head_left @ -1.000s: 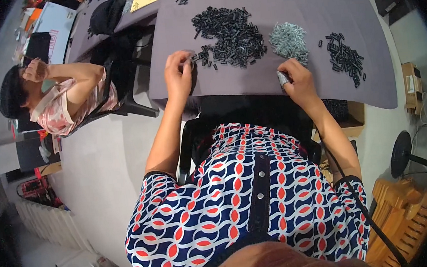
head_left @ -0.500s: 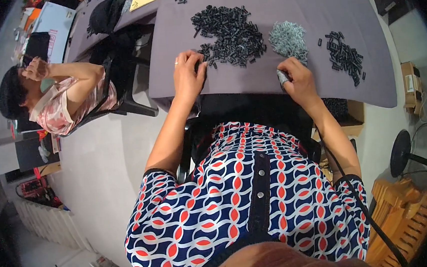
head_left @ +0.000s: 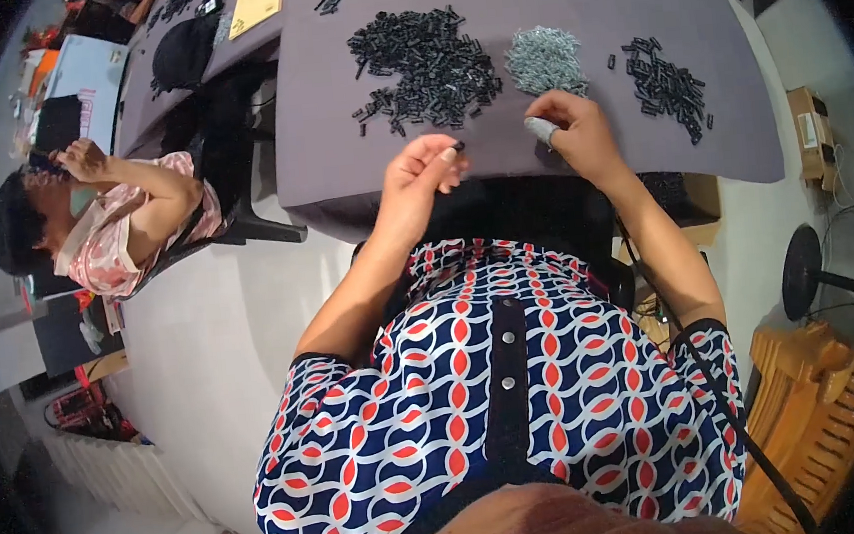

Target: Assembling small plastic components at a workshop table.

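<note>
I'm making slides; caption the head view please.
Left hand holds a small black piece, right hand near a silvery pile, over a grey-covered table.

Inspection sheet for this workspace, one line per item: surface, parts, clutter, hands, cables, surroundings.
Surface: table under a grey cloth; damage: nothing seen.
Parts: large pile of short black pieces, silvery pile right of it, smaller black pile at far right.
Clutter: a few stray black pieces toward the far left; yellow packet on the neighbouring table.
Left hand: fingers pinch a small black piece.
Right hand: by the silvery pile, grey cover on the thumb; whether it holds anything, cannot tell.
Cables: black cable along the wearer's right side.
Surroundings: seated co-worker left; cardboard box and wooden furniture right.
</note>
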Available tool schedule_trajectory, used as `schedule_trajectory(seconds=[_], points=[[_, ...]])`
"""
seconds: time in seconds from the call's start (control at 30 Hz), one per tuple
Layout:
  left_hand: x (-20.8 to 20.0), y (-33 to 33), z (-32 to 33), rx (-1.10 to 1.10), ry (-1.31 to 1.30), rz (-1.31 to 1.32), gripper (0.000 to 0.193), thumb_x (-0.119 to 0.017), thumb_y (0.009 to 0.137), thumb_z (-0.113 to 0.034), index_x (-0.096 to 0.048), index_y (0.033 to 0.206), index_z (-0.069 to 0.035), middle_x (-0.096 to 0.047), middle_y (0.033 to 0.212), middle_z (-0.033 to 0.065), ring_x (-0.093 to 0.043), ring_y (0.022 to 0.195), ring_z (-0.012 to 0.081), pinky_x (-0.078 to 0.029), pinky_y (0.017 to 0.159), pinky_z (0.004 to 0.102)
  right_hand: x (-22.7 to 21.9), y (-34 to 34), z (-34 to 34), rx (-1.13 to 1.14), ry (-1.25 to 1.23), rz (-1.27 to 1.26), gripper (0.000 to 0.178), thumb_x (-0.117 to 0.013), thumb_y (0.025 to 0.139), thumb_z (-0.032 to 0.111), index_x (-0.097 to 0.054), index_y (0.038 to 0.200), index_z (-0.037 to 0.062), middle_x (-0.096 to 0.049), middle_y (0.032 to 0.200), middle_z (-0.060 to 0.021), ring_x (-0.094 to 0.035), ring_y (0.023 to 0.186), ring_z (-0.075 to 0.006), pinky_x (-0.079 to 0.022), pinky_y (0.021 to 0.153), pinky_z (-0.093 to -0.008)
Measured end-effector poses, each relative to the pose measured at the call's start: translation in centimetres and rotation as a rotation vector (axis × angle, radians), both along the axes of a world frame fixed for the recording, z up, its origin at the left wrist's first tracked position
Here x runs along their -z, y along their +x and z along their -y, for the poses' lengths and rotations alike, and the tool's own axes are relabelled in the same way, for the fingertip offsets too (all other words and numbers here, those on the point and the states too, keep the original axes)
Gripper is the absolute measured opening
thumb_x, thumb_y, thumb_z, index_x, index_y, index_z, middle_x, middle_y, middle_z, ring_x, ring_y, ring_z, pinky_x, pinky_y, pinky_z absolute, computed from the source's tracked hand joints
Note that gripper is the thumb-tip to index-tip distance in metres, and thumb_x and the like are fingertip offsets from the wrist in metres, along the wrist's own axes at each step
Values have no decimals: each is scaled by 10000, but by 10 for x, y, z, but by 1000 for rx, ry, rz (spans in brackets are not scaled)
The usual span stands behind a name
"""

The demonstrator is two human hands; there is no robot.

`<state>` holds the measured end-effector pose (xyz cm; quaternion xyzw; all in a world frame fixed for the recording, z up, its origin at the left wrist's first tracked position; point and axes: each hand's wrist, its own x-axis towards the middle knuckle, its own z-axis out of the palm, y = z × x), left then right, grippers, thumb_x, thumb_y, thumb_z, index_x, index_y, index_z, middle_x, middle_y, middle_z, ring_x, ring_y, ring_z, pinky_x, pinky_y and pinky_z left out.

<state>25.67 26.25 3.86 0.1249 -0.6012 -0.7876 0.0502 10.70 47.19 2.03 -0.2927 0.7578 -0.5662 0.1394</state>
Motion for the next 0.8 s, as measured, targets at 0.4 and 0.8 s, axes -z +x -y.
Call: schedule_trajectory(seconds=[0.4, 0.8], points=[[6, -8, -40, 105, 107, 74, 110, -560, 960, -99, -618, 1016, -24, -664, 824, 21, -529, 659, 53, -412, 607, 190, -28, 38, 5, -256, -202, 384, 143, -613, 820, -21, -639, 953, 25, -664, 842, -1, -611, 729, -56, -457, 595, -204], [5, -13, -34, -121, 60, -31, 132, -616, 924, -47, -648, 1044, -4, -649, 801, 13, -582, 684, 77, -476, 649, 209, -19, 40, 9, -180, -210, 353, 114, -643, 859, 11, -649, 972, 21, -645, 847, 3, -586, 718, -53, -480, 608, -209]])
